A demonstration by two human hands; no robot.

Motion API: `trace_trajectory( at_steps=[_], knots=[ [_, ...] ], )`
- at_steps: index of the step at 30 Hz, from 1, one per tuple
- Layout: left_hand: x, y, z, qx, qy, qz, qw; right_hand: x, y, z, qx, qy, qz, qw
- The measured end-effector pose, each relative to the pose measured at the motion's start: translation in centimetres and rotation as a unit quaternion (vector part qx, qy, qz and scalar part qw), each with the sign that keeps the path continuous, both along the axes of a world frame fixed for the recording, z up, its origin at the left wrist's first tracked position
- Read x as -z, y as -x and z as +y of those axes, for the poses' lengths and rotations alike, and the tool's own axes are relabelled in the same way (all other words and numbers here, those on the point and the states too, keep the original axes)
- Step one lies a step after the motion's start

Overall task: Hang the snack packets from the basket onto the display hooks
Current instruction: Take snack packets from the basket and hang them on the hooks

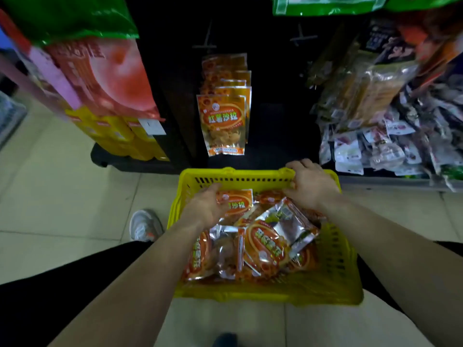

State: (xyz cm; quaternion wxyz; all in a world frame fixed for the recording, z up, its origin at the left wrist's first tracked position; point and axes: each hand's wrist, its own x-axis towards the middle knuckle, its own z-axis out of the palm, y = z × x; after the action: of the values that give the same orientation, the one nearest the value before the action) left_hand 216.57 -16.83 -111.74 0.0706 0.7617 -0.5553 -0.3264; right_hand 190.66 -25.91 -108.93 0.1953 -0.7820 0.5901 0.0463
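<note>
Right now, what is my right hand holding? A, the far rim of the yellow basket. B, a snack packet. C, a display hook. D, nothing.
A: the right hand curls its fingers over the far rim of the yellow basket, while the left hand grips an orange packet.

Orange-and-silver snack packets (265, 246) lie jumbled in a yellow slotted basket (335, 276). Beyond it, matching packets (223, 121) hang in a row.

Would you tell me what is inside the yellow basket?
Orange snack packets lie piled, some silver side up; the left hand holds one. They hide the floor of the yellow basket.
</note>
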Motion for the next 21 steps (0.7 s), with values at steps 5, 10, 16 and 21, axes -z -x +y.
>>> trace_trajectory(
  at_steps=[5,10,16,21],
  knots=[
    [3.5,1.5,2.1,0.018,-0.079,0.006,0.997,5.5,3.4,4.2,0.020,-0.107,0.012,0.994],
    [5.9,1.6,2.3,0.084,-0.137,-0.060,0.985,9.9,2.6,7.2,-0.038,-0.144,0.043,0.988],
    [7.1,-0.6,2.3,0.093,-0.154,-0.107,0.978,12.4,-1.7,8.8,-0.071,-0.146,0.017,0.987],
    [6.8,-1.0,2.3,0.101,-0.140,-0.121,0.978,12.7,-3.7,8.6,-0.065,-0.162,-0.023,0.984]
  ],
)
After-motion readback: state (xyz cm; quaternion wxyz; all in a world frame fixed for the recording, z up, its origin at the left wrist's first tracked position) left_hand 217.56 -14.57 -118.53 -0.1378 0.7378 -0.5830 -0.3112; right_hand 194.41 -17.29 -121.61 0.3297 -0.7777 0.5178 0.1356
